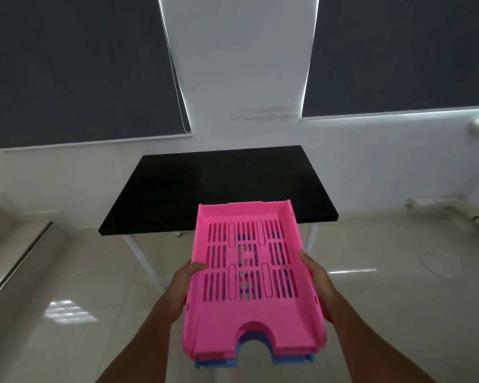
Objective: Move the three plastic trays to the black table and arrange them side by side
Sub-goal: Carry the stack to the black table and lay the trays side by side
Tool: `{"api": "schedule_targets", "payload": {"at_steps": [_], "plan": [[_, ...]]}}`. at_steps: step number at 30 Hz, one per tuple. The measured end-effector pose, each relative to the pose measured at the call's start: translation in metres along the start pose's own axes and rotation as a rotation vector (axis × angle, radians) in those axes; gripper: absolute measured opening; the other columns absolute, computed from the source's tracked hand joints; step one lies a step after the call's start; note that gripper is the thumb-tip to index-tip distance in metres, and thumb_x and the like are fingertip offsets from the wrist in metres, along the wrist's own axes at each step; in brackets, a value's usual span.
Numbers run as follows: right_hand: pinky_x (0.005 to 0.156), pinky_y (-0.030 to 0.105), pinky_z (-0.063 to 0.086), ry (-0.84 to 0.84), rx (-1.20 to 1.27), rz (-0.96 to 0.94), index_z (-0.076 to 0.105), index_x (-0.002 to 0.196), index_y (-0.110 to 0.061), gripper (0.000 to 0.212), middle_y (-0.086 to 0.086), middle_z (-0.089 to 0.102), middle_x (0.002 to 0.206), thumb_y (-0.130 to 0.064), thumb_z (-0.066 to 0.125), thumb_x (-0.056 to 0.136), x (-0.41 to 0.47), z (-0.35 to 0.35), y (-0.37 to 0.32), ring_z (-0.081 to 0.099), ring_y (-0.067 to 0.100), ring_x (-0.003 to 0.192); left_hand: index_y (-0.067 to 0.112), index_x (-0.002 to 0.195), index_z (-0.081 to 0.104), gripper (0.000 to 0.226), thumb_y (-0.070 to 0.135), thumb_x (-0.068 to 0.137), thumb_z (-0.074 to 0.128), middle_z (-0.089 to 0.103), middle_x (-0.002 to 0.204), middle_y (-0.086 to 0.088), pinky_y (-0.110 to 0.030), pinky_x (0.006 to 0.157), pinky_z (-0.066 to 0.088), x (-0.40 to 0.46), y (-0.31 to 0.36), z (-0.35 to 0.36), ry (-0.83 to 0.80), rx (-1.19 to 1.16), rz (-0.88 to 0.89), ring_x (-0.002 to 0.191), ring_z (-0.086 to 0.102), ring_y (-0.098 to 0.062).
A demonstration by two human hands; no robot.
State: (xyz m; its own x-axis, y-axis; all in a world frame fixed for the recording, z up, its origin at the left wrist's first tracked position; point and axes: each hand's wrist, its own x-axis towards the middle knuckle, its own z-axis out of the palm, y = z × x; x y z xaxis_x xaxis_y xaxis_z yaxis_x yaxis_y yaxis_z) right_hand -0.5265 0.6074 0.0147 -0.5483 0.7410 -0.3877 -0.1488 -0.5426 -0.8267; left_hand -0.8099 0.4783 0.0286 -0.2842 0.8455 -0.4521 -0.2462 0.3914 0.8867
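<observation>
Both hands, left (187,283) and right (317,283), clamped on opposite sides of stacked trays (249,272).

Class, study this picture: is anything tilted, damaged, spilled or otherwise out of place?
Nothing stands out. The trays sit nested in one stack, pink on top and blue showing underneath, held level by the left hand and right hand at the sides. The black table ahead stands square against the wall, with no visible damage.
</observation>
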Motion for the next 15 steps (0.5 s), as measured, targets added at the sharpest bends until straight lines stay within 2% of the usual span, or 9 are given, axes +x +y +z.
{"api": "schedule_targets", "payload": {"at_steps": [4, 9, 15], "plan": [[0.072, 0.041, 0.058, -0.041, -0.001, 0.017, 0.07, 0.103, -0.004, 0.047, 0.014, 0.068, 0.079, -0.044, 0.046, 0.098, 0.062, 0.001, -0.043, 0.066, 0.031, 0.068, 0.002, 0.124, 0.064, 0.052, 0.033, 0.082, 0.058, 0.075, 0.096, -0.021, -0.047, 0.078, 0.062, 0.049, 0.038, 0.002, 0.038, 0.006, 0.028, 0.08, 0.072, -0.036], [0.069, 0.04, 0.058, -0.081, -0.01, 0.044, 0.072, 0.096, -0.007, 0.041, 0.012, 0.067, 0.076, -0.04, 0.047, 0.098, 0.136, -0.001, -0.081, 0.066, 0.028, 0.066, 0.004, 0.123, 0.066, 0.054, 0.036, 0.08, 0.06, 0.073, 0.104, -0.029, -0.06, 0.091, 0.057, 0.111, 0.07, -0.004, 0.066, -0.011, 0.034, 0.087, 0.071, -0.041], [0.078, 0.045, 0.056, -0.068, -0.034, 0.091, 0.063, 0.117, 0.002, 0.05, 0.017, 0.069, 0.087, -0.042, 0.049, 0.097, 0.231, 0.003, -0.108, 0.068, 0.032, 0.076, 0.005, 0.122, 0.066, 0.053, 0.035, 0.077, 0.063, 0.072, 0.108, -0.03, -0.061, 0.094, 0.055, 0.198, 0.102, -0.021, 0.12, -0.044, 0.003, 0.087, 0.071, -0.04]]}}
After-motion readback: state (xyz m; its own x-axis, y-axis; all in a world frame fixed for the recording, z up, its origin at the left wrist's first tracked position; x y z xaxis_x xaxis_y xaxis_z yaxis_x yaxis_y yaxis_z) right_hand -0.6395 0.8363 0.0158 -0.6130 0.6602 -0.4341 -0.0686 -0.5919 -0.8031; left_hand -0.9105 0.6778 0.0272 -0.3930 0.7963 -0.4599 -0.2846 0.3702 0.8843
